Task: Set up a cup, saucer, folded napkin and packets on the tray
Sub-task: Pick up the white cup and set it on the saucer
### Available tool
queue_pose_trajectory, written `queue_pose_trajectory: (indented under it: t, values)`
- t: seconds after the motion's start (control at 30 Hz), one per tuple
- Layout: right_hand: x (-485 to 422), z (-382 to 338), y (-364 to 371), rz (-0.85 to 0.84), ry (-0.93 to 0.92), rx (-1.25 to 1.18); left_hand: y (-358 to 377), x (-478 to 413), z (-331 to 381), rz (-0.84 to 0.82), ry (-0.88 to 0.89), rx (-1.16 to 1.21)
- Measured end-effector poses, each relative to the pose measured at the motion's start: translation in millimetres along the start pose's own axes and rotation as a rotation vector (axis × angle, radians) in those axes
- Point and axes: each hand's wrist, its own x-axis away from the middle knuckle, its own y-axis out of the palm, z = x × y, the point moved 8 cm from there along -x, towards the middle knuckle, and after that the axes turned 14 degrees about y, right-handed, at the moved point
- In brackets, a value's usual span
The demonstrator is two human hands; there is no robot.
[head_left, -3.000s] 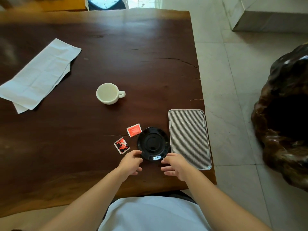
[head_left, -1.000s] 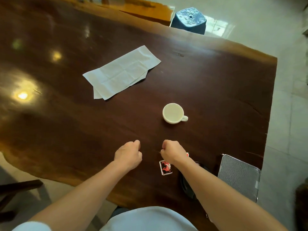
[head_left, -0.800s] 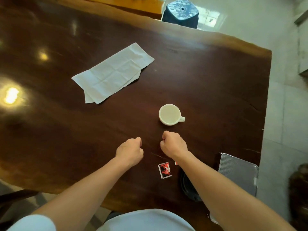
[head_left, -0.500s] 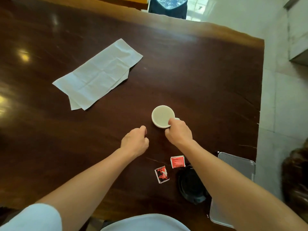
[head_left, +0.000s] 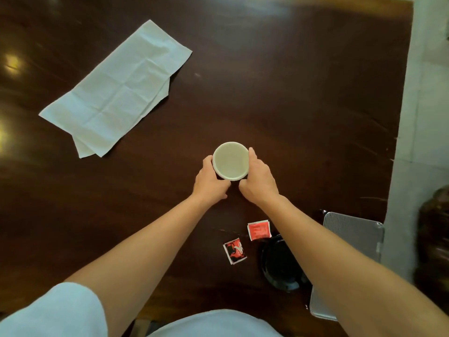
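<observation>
**Both hands cupped round the white cup at mid-table**

The left hand and the right hand enclose the white cup from opposite sides, fingers curled against its wall and thumbs nearly meeting at its near edge. The cup stands mouth upward; whether its base rests on the dark wooden table or is raised just off it cannot be told from above. The white napkin lies flat and partly unfolded on the far left of the table, well apart from the cup. Nearer the person, between the forearms, lie the red packet and, just beside it to the left, the red-and-black packet. The black saucer sits near the red packet, partly hidden beneath the right forearm. The ribbed metal tray lies at the table's right edge, just beside the saucer, also crossed by that forearm.
</observation>
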Motion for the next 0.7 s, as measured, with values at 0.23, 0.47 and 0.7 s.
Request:
queue_pose_trajectory:
  t: [0.23,0.47,0.7]
  values:
    - [20,25,53,-0.303,0.144,-0.341,4,-8,-8,-0.041,-0.104,0.087]
    - [60,34,76,-0.407,0.221,-0.406,-2,26,-27,-0.067,-0.114,0.039]
    - [108,45,64,-0.408,0.214,-0.487,-4,80,-22,-0.044,-0.075,0.074]
